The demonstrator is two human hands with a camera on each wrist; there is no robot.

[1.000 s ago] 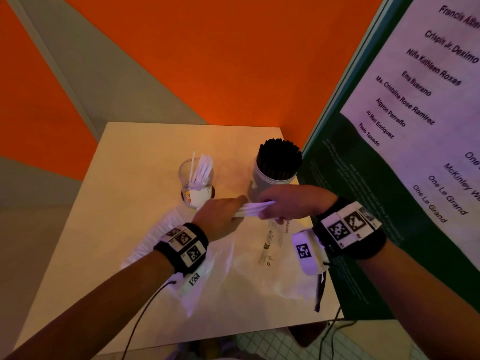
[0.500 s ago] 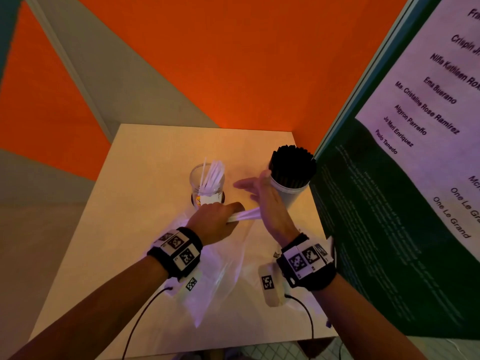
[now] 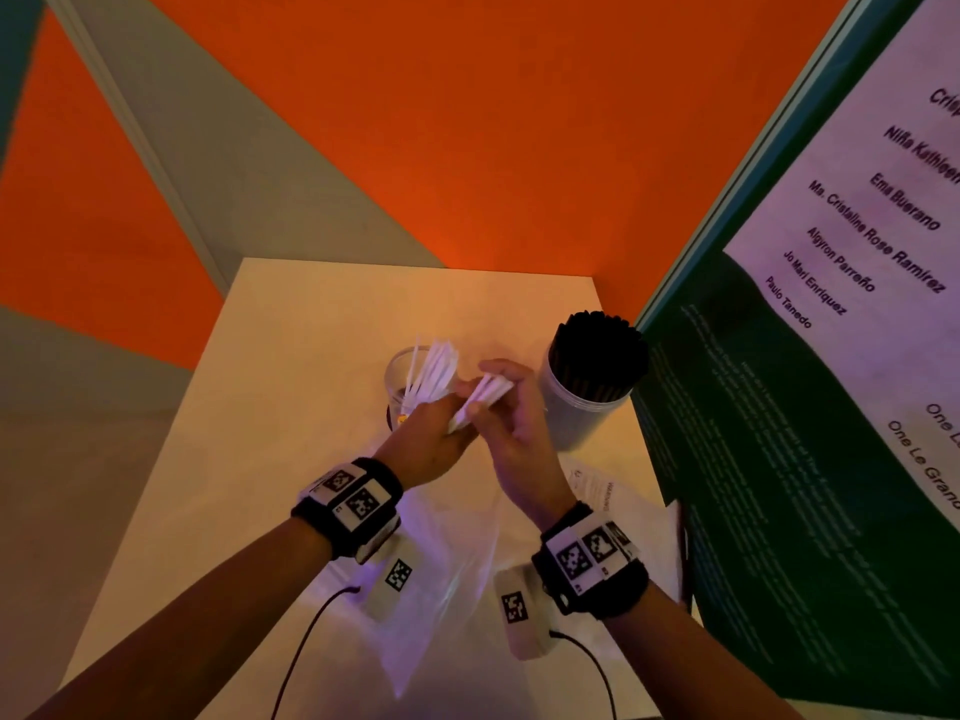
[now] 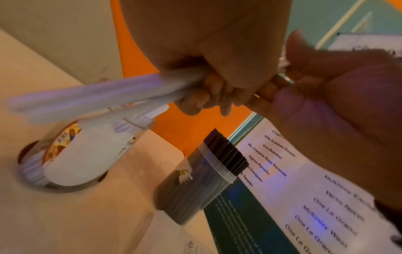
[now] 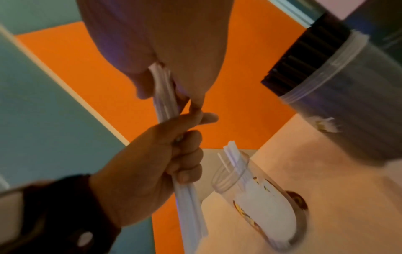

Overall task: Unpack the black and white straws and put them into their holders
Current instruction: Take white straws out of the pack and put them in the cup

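A bundle of white straws (image 3: 480, 400) is held tilted in the air just in front of the clear glass holder (image 3: 402, 374), which has white straws standing in it. My left hand (image 3: 457, 423) grips the bundle around its lower middle (image 5: 189, 206). My right hand (image 3: 493, 387) pinches its upper end (image 5: 163, 89). In the left wrist view the straws (image 4: 97, 96) stick out past my curled fingers (image 4: 208, 98) above the glass holder (image 4: 87, 154). Black straws (image 3: 597, 350) fill the grey tub (image 3: 571, 418) at the right.
A crumpled clear plastic bag (image 3: 452, 563) lies on the cream table (image 3: 291, 356) under my wrists, with a printed paper wrapper (image 3: 597, 491) beside it. A dark green board with printed names (image 3: 779, 407) stands along the table's right edge. Orange wall behind.
Both hands have risen and moved toward the glass holder. The bundle has swung from lying level to tilted upward. My right hand went from flat against the straw ends to pinching them.
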